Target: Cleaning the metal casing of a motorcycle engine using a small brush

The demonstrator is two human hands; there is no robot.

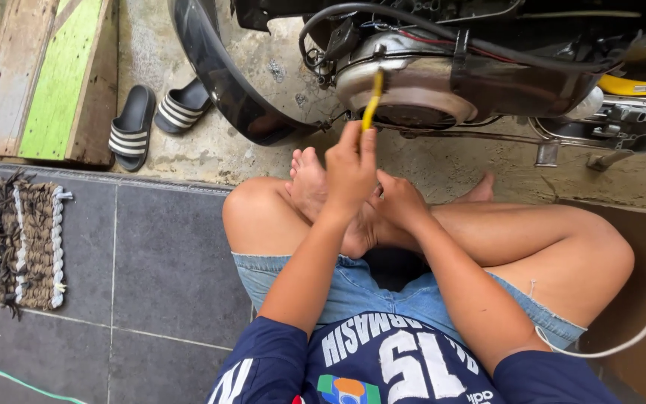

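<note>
Seated cross-legged on the tiled floor [158, 247] before a scooter engine [413, 86] — the landmark here. Far left of the engine, a woven mat [16, 243], a green-striped plank [57, 78] and a pair of striped sandals [155, 120], kicked aside. Just below the engine, left hand [351, 168], grip clamped on a yellow-handled tool [372, 101], tip raised against the metal casing, apparently for reach. Beside it, right hand [400, 200] resting loosely curled on a bare foot [315, 183] — grip state impossible to tell.
</note>
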